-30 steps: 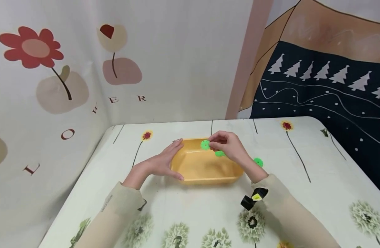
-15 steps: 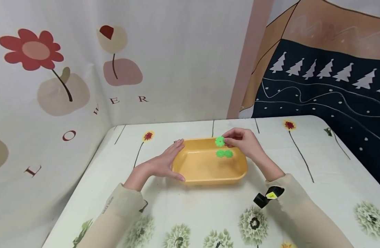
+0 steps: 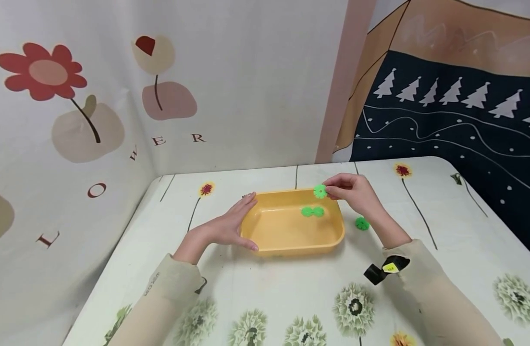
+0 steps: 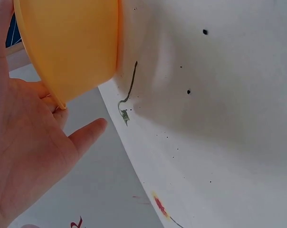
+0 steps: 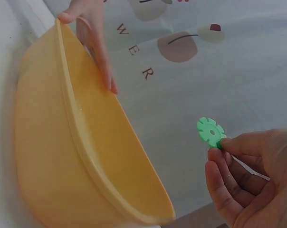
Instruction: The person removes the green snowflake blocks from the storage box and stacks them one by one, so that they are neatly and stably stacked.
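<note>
A yellow plastic basin stands on the table in front of me. My left hand rests on its left end with fingers spread straight, the thumb by the near rim and the fingertips by the far rim. My right hand pinches a green notched disc between thumb and index finger, above the basin's far right corner. Inside the basin, side by side, lie two more green discs; I cannot tell if they are joined. Another green disc lies on the table just right of the basin, by my right forearm.
The table has a white cloth printed with flowers. Behind it hangs a pale curtain with flower and letter prints. At the right is a dark cloth with white trees.
My right hand has moved right and slightly away from me with the green disc, from over the basin's middle to its far right corner. The left hand stays on the basin.
</note>
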Demonstrator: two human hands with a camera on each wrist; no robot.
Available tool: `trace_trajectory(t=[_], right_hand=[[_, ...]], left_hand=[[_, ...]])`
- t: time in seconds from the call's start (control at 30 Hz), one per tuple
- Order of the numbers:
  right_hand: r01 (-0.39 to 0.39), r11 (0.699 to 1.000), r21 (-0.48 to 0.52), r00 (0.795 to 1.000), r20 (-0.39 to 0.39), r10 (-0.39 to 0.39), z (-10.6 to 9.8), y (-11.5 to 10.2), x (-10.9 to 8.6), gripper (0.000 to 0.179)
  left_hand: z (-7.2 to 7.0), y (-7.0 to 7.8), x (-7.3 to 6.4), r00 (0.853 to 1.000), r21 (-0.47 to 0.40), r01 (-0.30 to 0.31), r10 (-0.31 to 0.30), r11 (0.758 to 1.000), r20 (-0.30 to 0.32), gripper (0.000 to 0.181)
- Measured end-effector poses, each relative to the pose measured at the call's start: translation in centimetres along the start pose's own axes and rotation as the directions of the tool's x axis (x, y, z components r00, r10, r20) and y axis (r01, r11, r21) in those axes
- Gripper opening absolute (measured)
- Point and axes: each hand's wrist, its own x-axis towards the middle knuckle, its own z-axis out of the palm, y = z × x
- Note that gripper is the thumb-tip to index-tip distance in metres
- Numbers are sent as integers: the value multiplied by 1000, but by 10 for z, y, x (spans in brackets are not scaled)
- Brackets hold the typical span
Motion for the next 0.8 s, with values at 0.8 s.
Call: trace_trajectory(t=[0.8], right_hand=[[-168,986,-7,985,-34,168,-51,66,-24,39]], left_hand=[[-3,1,1,1000,-27,-3,4,1000,19,128]])
